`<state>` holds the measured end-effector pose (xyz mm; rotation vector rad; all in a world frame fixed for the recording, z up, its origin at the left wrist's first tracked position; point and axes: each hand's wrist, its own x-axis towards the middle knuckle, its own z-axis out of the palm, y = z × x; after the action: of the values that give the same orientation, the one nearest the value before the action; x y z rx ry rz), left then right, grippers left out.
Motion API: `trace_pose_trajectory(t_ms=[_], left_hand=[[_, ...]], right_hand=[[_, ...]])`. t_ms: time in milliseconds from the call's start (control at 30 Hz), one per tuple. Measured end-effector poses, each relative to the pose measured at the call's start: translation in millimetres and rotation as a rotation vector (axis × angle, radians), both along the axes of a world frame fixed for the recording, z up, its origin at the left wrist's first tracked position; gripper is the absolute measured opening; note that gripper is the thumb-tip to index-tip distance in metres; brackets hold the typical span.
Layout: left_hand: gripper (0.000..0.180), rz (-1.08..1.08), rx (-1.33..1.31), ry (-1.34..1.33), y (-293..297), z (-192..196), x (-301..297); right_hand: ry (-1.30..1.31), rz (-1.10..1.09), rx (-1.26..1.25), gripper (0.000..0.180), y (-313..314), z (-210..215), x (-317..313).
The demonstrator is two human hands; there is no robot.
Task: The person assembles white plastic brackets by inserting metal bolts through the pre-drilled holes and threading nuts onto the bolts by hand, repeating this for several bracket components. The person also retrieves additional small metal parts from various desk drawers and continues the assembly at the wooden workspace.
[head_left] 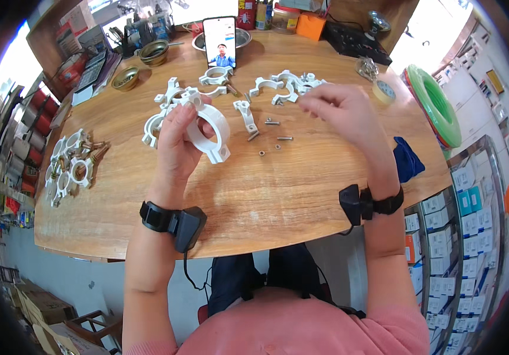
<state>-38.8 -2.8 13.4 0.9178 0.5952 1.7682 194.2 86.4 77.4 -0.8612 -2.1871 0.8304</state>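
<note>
My left hand [177,136] grips a white plastic pipe clamp [221,125], holding the ring upright above the table with the thumb near its top lug. Off to the right hovers my right hand [346,112], its fingers bent toward the thumb; whatever may be between the fingertips cannot be made out. Just beyond it lie several white clamp halves [290,81] with small hardware. A loose clamp half [245,116] rests in the middle, close to screws [272,123] and a nut [261,153]. More white clamps [170,92] lie behind my left hand, partly hidden by it.
Clamps with brass-coloured bolts [71,165] are grouped at the left of the wooden table [266,207]. A phone [219,41] stands at the back beside metal bowls [154,52]. Tape [384,92], blue cloth [408,160] and coiled green tubing [435,106] are at the right.
</note>
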Motion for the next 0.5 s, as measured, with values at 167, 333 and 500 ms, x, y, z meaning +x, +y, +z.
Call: trace_pose_trajectory(t_ms=[167, 333, 500], left_hand=[[0.032, 0.027, -0.003, 0.05, 0, -4, -1], [0.035, -0.1, -0.034, 0.097, -5, -11, -3], [0.033, -0.122, -0.049, 0.059, -14, -3, 11]], right_hand=[[-0.609, 0.058, 0.225, 0.017, 22, -51, -4], [-0.555, 0.092, 0.299, 0.014, 20, -74, -9], [-0.554, 0.033, 0.325, 0.014, 13, -74, -3]])
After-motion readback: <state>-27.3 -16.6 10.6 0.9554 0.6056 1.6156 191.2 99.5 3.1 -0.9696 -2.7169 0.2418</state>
